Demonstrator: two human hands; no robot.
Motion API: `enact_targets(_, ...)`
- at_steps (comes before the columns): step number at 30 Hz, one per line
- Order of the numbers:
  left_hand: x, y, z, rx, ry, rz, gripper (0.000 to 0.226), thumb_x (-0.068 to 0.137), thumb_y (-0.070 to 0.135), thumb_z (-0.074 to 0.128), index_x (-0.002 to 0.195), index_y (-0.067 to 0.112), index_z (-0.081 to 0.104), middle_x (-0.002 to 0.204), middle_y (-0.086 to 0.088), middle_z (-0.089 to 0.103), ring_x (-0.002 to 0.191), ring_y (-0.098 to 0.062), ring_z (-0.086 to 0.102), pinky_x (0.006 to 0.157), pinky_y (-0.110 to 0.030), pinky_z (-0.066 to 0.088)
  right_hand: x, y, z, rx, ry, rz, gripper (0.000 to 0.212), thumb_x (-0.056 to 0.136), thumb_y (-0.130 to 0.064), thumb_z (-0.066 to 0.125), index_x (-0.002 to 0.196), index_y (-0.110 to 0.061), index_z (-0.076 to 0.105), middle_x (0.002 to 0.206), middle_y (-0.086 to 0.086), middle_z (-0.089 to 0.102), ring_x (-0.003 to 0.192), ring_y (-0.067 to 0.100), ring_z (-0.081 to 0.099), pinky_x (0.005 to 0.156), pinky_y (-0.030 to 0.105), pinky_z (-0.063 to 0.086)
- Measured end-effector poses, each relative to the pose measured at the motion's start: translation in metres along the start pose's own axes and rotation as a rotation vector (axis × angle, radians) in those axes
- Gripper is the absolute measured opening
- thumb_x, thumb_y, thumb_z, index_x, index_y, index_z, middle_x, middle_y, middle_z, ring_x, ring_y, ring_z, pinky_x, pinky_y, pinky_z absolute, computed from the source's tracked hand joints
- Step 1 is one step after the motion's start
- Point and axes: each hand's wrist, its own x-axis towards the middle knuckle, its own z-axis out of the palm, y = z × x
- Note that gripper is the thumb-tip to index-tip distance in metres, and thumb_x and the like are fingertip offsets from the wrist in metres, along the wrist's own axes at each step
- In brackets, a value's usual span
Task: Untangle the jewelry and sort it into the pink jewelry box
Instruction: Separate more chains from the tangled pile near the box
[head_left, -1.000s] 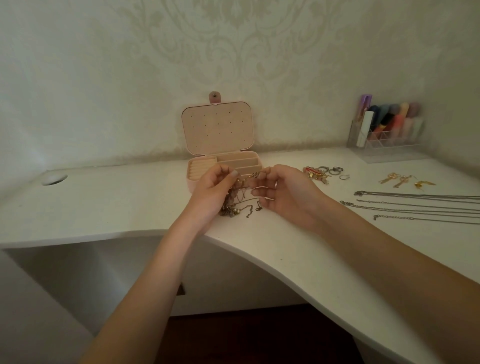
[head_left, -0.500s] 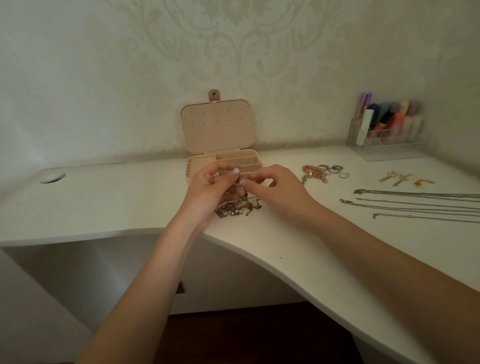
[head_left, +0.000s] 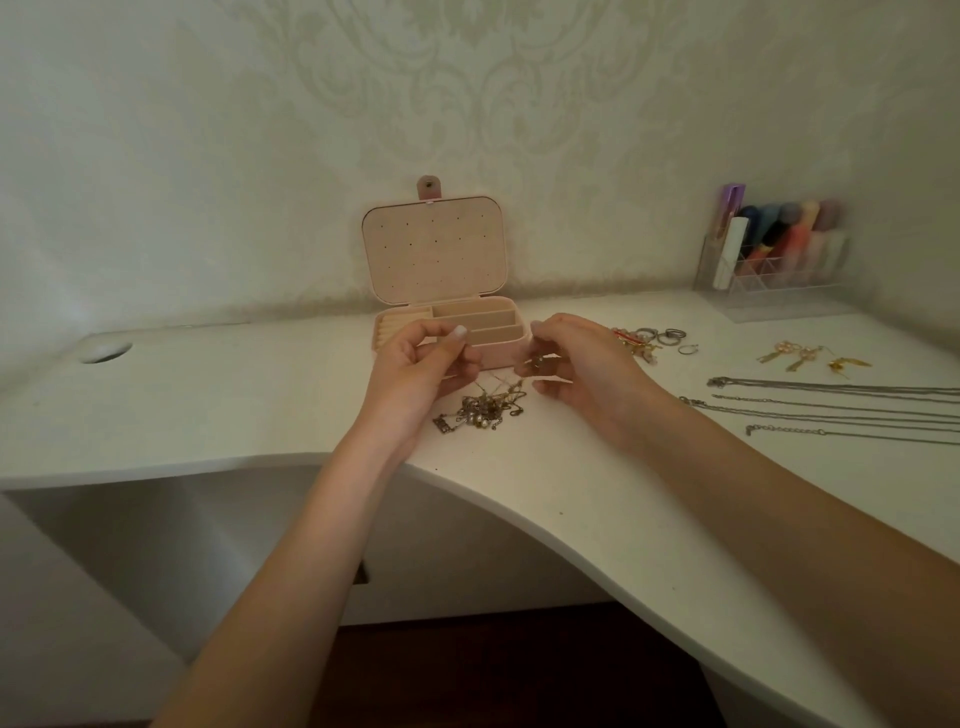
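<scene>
Jewelry box (head_left: 441, 291), pink and with its lid up, stood on the white tabletop (head_left: 208, 405) near the wall. Just before it the left hand (head_left: 415, 374) and the right hand (head_left: 582, 369) each pinched a thin chain with curled fingers. The chains rose from the tangled jewelry (head_left: 480, 408), which lay on the tabletop between the hands. Straight chains (head_left: 831, 405) lay at right.

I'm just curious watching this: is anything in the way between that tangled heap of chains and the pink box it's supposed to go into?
Nothing visible blocks it. The tangled jewelry lies just in front of the pink jewelry box, whose lid stands open. Only the left hand and right hand are between them, pinching strands.
</scene>
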Motion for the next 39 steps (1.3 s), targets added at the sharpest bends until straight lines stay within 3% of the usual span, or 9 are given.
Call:
enact_targets(3, -0.001, 0.001, 0.0, -0.016, -0.025, -0.018, 0.006, 0.092, 0.011, 0.058, 0.097, 0.012, 0.062, 0.073, -0.002, 0.073, 0.06, -0.009, 0.067, 0.068, -0.023, 0.057, 0.001, 0.004, -0.003, -0.334, 0.022, -0.111, 0.023, 0.089, -0.015, 0.055, 0.066, -0.013, 0.058, 0.062, -0.001, 0.061, 0.058, 0.011, 0.055, 0.055, 0.021, 0.037)
enact_targets(6, -0.003, 0.002, -0.001, -0.031, -0.074, -0.043, 0.012, 0.093, 0.013, 0.056, 0.102, 0.011, 0.064, 0.081, -0.003, 0.075, 0.072, -0.011, 0.071, 0.071, -0.024, 0.058, -0.001, 0.012, 0.001, -0.667, 0.072, -0.338, 0.013, 0.086, -0.021, 0.062, 0.078, -0.011, 0.065, 0.071, -0.008, 0.06, 0.065, 0.005, 0.051, 0.058, 0.013, 0.037)
enact_targets(10, -0.003, 0.004, -0.002, -0.018, -0.132, -0.06, 0.019, 0.098, 0.018, 0.047, 0.106, 0.015, 0.064, 0.089, -0.002, 0.075, 0.079, -0.015, 0.072, 0.071, -0.026, 0.058, -0.004, 0.015, 0.011, -0.723, 0.088, -0.522, 0.01, 0.086, -0.021, 0.065, 0.08, -0.013, 0.063, 0.082, -0.003, 0.062, 0.073, 0.003, 0.052, 0.063, 0.007, 0.037)
enact_targets(16, -0.004, 0.007, 0.0, -0.009, -0.181, -0.102, 0.029, 0.101, 0.024, 0.039, 0.114, 0.014, 0.063, 0.101, -0.007, 0.073, 0.084, -0.024, 0.072, 0.07, -0.028, 0.058, -0.001, 0.018, 0.015, -0.764, 0.132, -0.519, 0.011, 0.085, -0.029, 0.067, 0.079, -0.019, 0.066, 0.084, -0.003, 0.059, 0.07, 0.0, 0.047, 0.063, 0.007, 0.033)
enact_targets(21, -0.006, 0.009, 0.002, 0.042, -0.256, -0.102, 0.031, 0.1, 0.029, 0.037, 0.118, 0.021, 0.061, 0.108, -0.001, 0.072, 0.087, -0.024, 0.072, 0.071, -0.027, 0.057, 0.002, 0.017, 0.017, -0.618, 0.11, -0.396, 0.009, 0.085, -0.024, 0.068, 0.082, -0.017, 0.071, 0.074, -0.009, 0.061, 0.059, -0.002, 0.049, 0.058, 0.011, 0.035)
enact_targets(26, -0.006, 0.006, 0.002, 0.062, -0.251, -0.082, 0.033, 0.098, 0.019, 0.046, 0.128, 0.03, 0.053, 0.11, 0.0, 0.071, 0.091, -0.025, 0.071, 0.078, -0.028, 0.057, -0.003, 0.007, 0.014, -0.301, 0.026, -0.208, 0.009, 0.088, -0.017, 0.063, 0.089, -0.009, 0.068, 0.078, -0.004, 0.062, 0.069, 0.002, 0.055, 0.057, 0.003, 0.04)
enact_targets(29, -0.006, 0.004, 0.002, 0.1, -0.236, -0.047, 0.045, 0.097, 0.01, 0.048, 0.137, 0.029, 0.044, 0.127, 0.0, 0.062, 0.097, -0.02, 0.069, 0.07, -0.023, 0.057, -0.004, -0.002, 0.013, -0.15, -0.045, -0.102, 0.012, 0.09, -0.014, 0.056, 0.079, -0.014, 0.061, 0.07, -0.003, 0.064, 0.063, 0.005, 0.058, 0.061, 0.016, 0.042)
enact_targets(32, -0.007, 0.004, 0.002, 0.098, -0.214, -0.005, 0.055, 0.094, 0.001, 0.049, 0.142, 0.027, 0.038, 0.144, 0.007, 0.043, 0.095, -0.01, 0.068, 0.06, -0.022, 0.057, -0.001, -0.01, 0.01, 0.037, -0.062, -0.069, 0.014, 0.09, -0.013, 0.054, 0.076, -0.012, 0.056, 0.056, -0.002, 0.048, 0.054, 0.011, 0.044, 0.058, 0.023, 0.034)
enact_targets(39, -0.005, 0.001, 0.0, 0.12, -0.059, 0.101, 0.064, 0.088, -0.004, 0.056, 0.142, 0.025, 0.037, 0.135, 0.008, 0.051, 0.087, 0.003, 0.066, 0.056, -0.017, 0.052, -0.001, -0.01, 0.004, -0.066, -0.124, -0.174, 0.02, 0.094, -0.023, 0.056, 0.077, -0.015, 0.063, 0.047, -0.008, 0.038, 0.046, 0.009, 0.031, 0.049, 0.018, 0.029)
